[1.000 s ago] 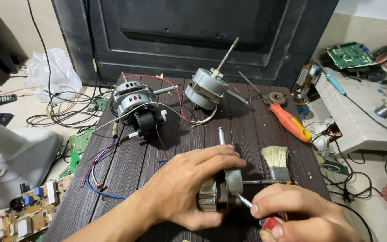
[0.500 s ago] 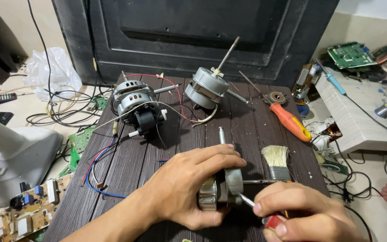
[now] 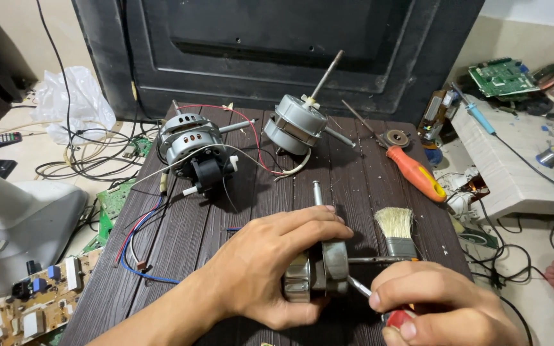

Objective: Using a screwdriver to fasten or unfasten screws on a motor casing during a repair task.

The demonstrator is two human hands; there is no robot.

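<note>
My left hand (image 3: 270,266) wraps over a small metal fan motor (image 3: 318,275) lying on the dark wooden table (image 3: 193,256), its shaft sticking out past my fingers. A red-handled screwdriver (image 3: 395,315) is gripped in my right hand (image 3: 440,304), and its metal tip touches the motor's right side. A paint brush (image 3: 395,230) lies just beyond my right hand.
Two more fan motors (image 3: 193,150) (image 3: 296,122) with loose wires sit at the table's far side. An orange-handled screwdriver (image 3: 415,173) lies at the right. Circuit boards (image 3: 27,301), a white fan base (image 3: 8,224) and cables crowd the floor on the left. A soldering iron (image 3: 479,115) rests on a white block.
My right hand has shifted slightly with the screwdriver against the motor; my left hand keeps its hold.
</note>
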